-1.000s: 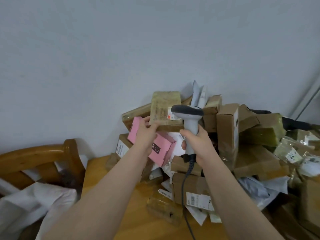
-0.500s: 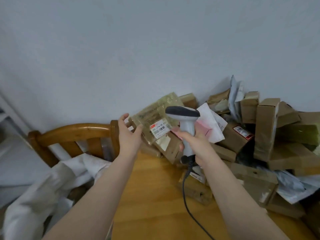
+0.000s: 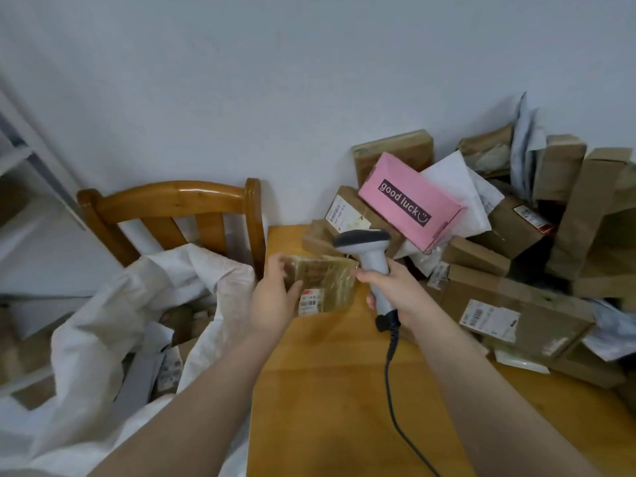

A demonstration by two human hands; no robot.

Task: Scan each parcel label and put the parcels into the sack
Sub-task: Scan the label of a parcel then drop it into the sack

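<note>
Over the table edge, left hand grip clasping taped parcel, right hand grip wrapped round scanner

The pink box reads "good luck" beside a smiley; other labels are illegible.

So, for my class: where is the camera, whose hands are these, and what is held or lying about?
No machine here: a person wears one camera on the head, so you look down as they do. The left hand holds a small taped parcel with a label. The right hand grips a corded scanner. On the wooden table lies a heap of brown parcels with a pink box resting on them. Left of the table, a white sack stands open by a chair, parcels inside.
</note>
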